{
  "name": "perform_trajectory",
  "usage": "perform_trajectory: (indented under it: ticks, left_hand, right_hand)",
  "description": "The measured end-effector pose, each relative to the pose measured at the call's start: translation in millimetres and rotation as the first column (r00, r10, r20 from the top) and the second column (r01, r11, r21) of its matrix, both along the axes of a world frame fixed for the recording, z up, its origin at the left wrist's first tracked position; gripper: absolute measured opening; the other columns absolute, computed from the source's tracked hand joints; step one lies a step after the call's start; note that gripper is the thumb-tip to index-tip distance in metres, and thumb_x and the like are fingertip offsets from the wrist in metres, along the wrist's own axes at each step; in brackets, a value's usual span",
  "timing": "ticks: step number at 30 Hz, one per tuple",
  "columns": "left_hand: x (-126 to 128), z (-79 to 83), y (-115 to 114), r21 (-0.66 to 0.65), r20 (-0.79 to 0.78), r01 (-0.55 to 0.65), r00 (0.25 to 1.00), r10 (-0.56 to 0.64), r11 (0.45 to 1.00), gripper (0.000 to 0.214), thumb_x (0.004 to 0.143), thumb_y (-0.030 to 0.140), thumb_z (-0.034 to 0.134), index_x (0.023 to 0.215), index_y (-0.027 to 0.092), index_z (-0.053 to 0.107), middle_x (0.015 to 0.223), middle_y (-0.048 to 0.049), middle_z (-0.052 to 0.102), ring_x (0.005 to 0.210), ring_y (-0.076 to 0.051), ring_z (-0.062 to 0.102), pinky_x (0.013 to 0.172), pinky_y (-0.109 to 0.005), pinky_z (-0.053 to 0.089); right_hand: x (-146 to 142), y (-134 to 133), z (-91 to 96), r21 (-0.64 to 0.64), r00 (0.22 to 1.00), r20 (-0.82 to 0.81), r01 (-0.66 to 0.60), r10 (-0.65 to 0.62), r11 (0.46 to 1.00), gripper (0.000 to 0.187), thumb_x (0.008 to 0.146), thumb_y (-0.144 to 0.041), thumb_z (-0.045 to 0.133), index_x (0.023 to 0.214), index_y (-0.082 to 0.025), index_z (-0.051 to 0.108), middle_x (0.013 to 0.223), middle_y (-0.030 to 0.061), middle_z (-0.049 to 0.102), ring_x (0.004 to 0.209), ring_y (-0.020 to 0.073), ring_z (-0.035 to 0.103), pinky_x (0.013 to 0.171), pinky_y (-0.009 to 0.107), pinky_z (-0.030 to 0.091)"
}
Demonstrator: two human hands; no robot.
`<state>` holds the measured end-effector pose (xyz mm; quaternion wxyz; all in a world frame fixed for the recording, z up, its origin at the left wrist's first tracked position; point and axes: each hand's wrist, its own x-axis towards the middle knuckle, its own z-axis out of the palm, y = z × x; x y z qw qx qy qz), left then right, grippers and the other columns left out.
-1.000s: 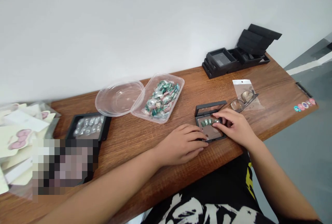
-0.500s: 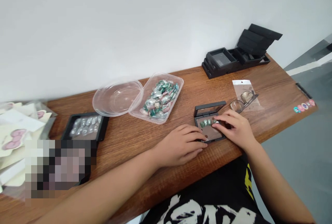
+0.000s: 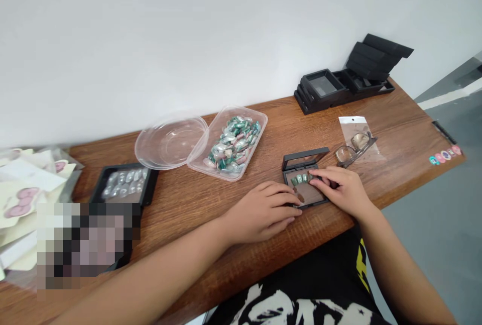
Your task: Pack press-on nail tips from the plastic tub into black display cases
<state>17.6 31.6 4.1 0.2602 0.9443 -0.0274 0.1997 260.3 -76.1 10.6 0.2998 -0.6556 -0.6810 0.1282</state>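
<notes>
A small black display box lies open near the table's front edge, with a row of green press-on nails inside. My left hand rests flat on the wood, its fingertips touching the box's left front corner. My right hand lies over the box's right side, fingers curled and pressed down at the right end of the nail row. Whether a nail sits under those fingertips is hidden.
A clear tub full of green and silver nails stands behind, its round lid beside it. A filled black box lies left, a stack of empty black boxes back right, glasses on a plastic bag, cards far left.
My right hand's fingers have drawn in a little over the right end of the nail row. My left hand has stayed where it was.
</notes>
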Motion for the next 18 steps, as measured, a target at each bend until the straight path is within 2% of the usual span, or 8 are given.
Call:
perform_trajectory:
  ticks: [6,11,14,18]
  left_hand:
    - [0.1,0.1,-0.1,-0.006,0.005,0.004,1.0,-0.003,1.0,0.021,0.101,0.022,0.053,0.114,0.02,0.069,0.119,-0.0037,0.074,0.118,-0.021,0.06,0.101,-0.035,0.045]
    - [0.0,-0.1,-0.3,-0.006,-0.011,0.0,1.0,0.0,1.0,0.022,0.102,0.023,0.052,0.115,0.021,0.069,0.119,-0.0036,0.074,0.118,-0.021,0.061,0.101,-0.035,0.044]
    - [-0.1,-0.6,-0.3,-0.002,-0.019,0.004,1.0,-0.004,1.0,0.022,0.102,0.023,0.051,0.116,0.022,0.068,0.121,-0.0033,0.073,0.119,-0.021,0.06,0.102,-0.035,0.043]
    - [-0.4,-1.1,-0.1,-0.01,-0.009,0.005,1.0,-0.005,1.0,0.022,0.102,0.023,0.051,0.116,0.022,0.068,0.121,-0.0027,0.073,0.119,-0.021,0.06,0.102,-0.035,0.042]
  right_hand:
    - [-0.6,1.1,0.3,-0.017,0.998,-0.055,0.007,-0.008,1.0,0.021,0.094,-0.036,0.067,0.102,-0.022,0.08,0.06,-0.0028,0.057,0.056,0.0118,0.053,0.06,0.025,0.044]
    - [-3.5,1.6,3.0,-0.01,0.996,-0.09,0.026,-0.026,1.0,0.022,0.092,-0.034,0.069,0.105,-0.019,0.079,0.061,-0.0033,0.057,0.055,0.011,0.051,0.06,0.025,0.043]
    - [-4.3,0.3,4.0,-0.034,0.984,-0.167,0.054,-0.059,0.998,0.022,0.09,-0.033,0.07,0.106,-0.019,0.077,0.062,-0.0039,0.057,0.052,0.01,0.048,0.056,0.024,0.042]
    - [-4.7,-1.6,2.8,-0.026,0.944,-0.298,0.137,-0.139,0.99,0.021,0.089,-0.031,0.068,0.105,-0.019,0.074,0.059,-0.0064,0.049,0.049,0.009,0.042,0.05,0.023,0.038]
